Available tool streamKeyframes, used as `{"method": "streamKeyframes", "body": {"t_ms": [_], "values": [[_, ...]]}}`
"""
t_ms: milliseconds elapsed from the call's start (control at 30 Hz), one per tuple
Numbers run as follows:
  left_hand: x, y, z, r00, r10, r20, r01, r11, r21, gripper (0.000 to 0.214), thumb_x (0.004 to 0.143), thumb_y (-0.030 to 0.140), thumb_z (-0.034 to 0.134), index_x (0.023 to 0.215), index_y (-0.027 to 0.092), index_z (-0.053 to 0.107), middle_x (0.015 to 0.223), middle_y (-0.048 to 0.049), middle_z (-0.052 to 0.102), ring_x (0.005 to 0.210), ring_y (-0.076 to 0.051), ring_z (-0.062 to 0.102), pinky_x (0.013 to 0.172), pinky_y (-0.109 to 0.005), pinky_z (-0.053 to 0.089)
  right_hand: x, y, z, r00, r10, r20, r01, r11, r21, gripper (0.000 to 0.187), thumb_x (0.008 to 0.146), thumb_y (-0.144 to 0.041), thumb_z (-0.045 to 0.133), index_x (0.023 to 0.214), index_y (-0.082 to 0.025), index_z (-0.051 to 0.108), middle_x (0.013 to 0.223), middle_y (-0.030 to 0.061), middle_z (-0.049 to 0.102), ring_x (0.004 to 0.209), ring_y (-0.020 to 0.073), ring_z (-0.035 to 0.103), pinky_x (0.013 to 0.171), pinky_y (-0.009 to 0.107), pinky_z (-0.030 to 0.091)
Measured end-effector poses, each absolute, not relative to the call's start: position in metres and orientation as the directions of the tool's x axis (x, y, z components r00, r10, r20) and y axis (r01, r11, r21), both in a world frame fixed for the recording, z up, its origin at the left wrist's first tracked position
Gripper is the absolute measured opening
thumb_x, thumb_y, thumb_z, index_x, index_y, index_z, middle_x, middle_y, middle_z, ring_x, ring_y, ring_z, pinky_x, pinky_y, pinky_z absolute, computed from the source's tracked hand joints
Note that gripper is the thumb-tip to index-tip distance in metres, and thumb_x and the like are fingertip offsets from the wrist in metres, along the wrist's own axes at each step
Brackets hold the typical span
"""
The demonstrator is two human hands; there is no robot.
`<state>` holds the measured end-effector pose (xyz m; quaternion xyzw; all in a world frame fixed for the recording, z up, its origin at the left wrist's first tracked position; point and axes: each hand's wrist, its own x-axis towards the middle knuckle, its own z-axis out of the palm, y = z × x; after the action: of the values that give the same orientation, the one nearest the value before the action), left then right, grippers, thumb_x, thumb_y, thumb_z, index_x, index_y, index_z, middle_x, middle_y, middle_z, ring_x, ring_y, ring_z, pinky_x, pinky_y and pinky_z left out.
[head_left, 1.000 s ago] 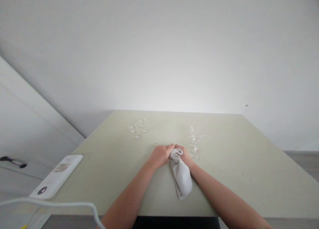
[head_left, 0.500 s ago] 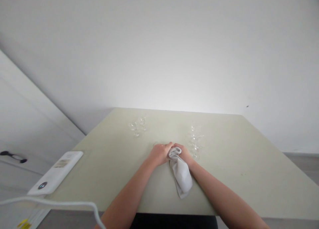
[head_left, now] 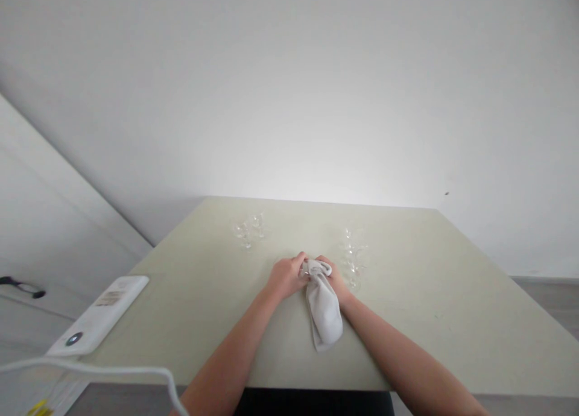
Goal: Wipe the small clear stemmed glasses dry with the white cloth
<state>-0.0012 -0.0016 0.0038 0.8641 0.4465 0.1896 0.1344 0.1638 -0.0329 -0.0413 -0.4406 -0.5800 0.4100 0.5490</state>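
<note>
**Head view, change vs. 1 s earlier.** Both hands sat slightly farther up the table (head_left: 452, 319). The cloth (head_left: 324, 310) had swung left, and its free tail lay shorter and nearer the left forearm. The rim seen beside the left hand earlier was no longer visible. Judgement: the cloth was prob. being worked round the held item, with position barely displaced.

**Head view, grip.**
- Left hand (head_left: 286, 276): fingers curled closed round a small clear item (head_left: 304, 272), mid-table betw. both hands. It was almost fully hidden, so its type was unreadable.
- Right hand (head_left: 335, 278): fingers clenched on the cloth's bunched top end.

**Head view, materials and shapes.**
- Cloth: pale grey, soft, matte and creased, wadded at the top, with a flat tongue-shaped tail resting on the table.
- Table: pale beige-green, smooth, matte, rectangular.
- 2 groups of clear glassware: left group (head_left: 249, 230) stood well apart from the hands, right group (head_left: 355, 258) just beside the right hand. Count per group was unreadable.
- White slab device (head_left: 97, 316): rounded corners, at the table's left edge.
- White cable (head_left: 113, 369): thin, curved, in the foreground.
</note>
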Motion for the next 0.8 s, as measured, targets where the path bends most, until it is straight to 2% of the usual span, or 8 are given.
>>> {"method": "streamKeyframes", "body": {"t_ms": [100,167,233,267,333,400,567,800], "values": [[-0.002,0.006,-0.006,0.362,0.893,0.266,0.644,-0.446,0.622,0.036,0.073,0.034,0.066,0.103,0.025,0.048,0.067,0.0065,0.054,0.061,-0.013,0.055,0.059,-0.022,0.038,0.164,-0.037,-0.043,0.117,0.964,0.238,-0.094,0.250,-0.964,0.018,0.074,-0.039,0.062,0.078,-0.023,0.055,0.070,-0.0004,0.054,0.064,0.0155,0.048,0.061,0.028,0.043],[-0.001,0.012,-0.013,0.276,0.911,0.305,0.496,-0.407,0.767,0.044,0.073,0.037,0.066,0.108,0.024,0.043,0.073,0.0066,0.053,0.063,-0.011,0.054,0.062,-0.022,0.041,0.163,-0.040,-0.042,0.106,0.979,0.174,-0.133,0.188,-0.973,0.022,0.076,-0.045,0.059,0.079,-0.024,0.054,0.069,0.0004,0.053,0.064,0.0170,0.047,0.061,0.031,0.043],[0.001,0.018,-0.018,0.243,0.910,0.335,0.308,-0.400,0.863,0.044,0.077,0.036,0.064,0.112,0.023,0.040,0.083,0.0041,0.055,0.070,-0.010,0.056,0.069,-0.023,0.045,0.160,-0.045,-0.038,-0.084,0.991,0.106,-0.139,0.094,-0.986,0.024,0.076,-0.046,0.059,0.077,-0.022,0.054,0.066,0.0000,0.052,0.062,0.0165,0.046,0.060,0.031,0.042],[0.003,0.020,-0.019,0.236,0.907,0.349,0.230,-0.401,0.887,0.042,0.078,0.035,0.062,0.112,0.022,0.041,0.086,0.0024,0.056,0.076,-0.011,0.058,0.073,-0.025,0.046,0.158,-0.047,-0.035,-0.251,0.965,0.083,-0.108,0.057,-0.992,0.024,0.078,-0.044,0.058,0.076,-0.021,0.054,0.066,-0.0008,0.050,0.061,0.0152,0.045,0.060,0.030,0.041],[0.009,0.024,-0.020,0.219,0.900,0.377,0.156,-0.414,0.897,0.040,0.076,0.033,0.066,0.109,0.021,0.047,0.094,-0.0012,0.058,0.088,-0.014,0.059,0.082,-0.029,0.047,0.155,-0.051,-0.027,-0.409,0.910,0.066,-0.064,0.043,-0.997,0.022,0.072,-0.036,0.066,0.068,-0.019,0.054,0.062,-0.0024,0.048,0.059,0.0128,0.042,0.055,0.027,0.037],[0.018,0.027,-0.018,0.225,0.898,0.379,0.175,-0.420,0.891,0.044,0.070,0.034,0.073,0.107,0.020,0.054,0.100,-0.0041,0.060,0.094,-0.016,0.060,0.084,-0.031,0.048,0.152,-0.055,-0.020,-0.498,0.863,0.081,-0.002,0.092,-0.996,0.019,0.076,-0.029,0.063,0.067,-0.018,0.051,0.063,-0.0034,0.047,0.059,0.0110,0.041,0.056,0.026,0.036],[0.044,0.035,-0.006,0.300,0.914,0.272,0.206,-0.341,0.917,0.049,0.068,0.035,0.075,0.111,0.018,0.060,0.086,-0.0019,0.062,0.077,-0.015,0.061,0.066,-0.026,0.051,0.152,-0.057,-0.018,-0.542,0.837,0.082,0.105,0.165,-0.981,0.019,0.080,-0.023,0.057,0.066,-0.019,0.046,0.061,-0.0054,0.042,0.057,0.0093,0.037,0.054,0.024,0.031],[0.075,0.055,-0.008,0.257,0.920,0.296,0.140,-0.338,0.931,0.047,0.063,0.027,0.078,0.104,0.019,0.056,0.087,-0.0003,0.062,0.071,-0.012,0.061,0.064,-0.025,0.050,0.152,-0.055,-0.019,-0.563,0.822,0.087,0.075,0.156,-0.985,0.017,0.081,-0.029,0.056,0.069,-0.020,0.049,0.065,-0.0022,0.045,0.059,0.0125,0.040,0.058,0.027,0.034]]}}
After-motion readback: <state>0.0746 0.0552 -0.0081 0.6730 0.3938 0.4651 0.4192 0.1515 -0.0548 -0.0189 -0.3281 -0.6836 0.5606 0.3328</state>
